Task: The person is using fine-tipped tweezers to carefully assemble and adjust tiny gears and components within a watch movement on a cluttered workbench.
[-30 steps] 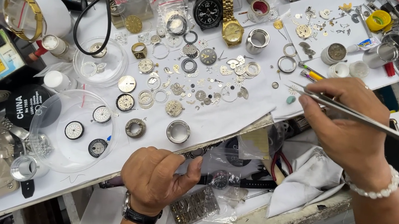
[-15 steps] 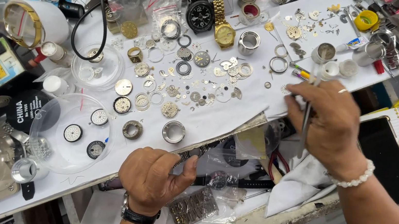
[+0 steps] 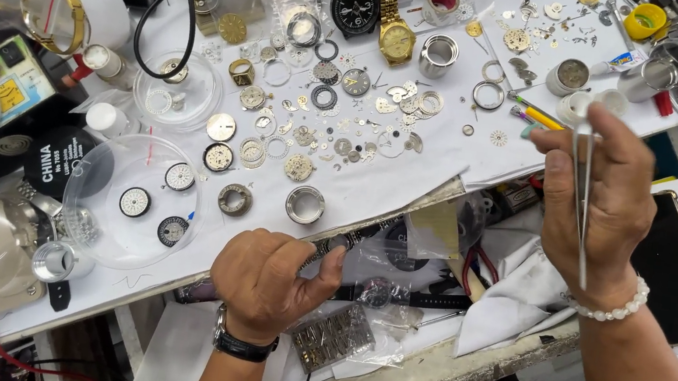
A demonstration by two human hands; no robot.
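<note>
White paper covers the cluttered worktop, strewn with watch parts: gears, dials and rings. At the near edge the left hand (a dark wristwatch on its wrist) is curled, thumb pressed on a clear plastic bag holding a watch with a black strap. To the right, the right hand, wearing a white bead bracelet, pinches slim metal tweezers pointing toward the near side, raised above the worktop. Two finished watches lie at the far side.

Parts-strewn white workbench
</note>
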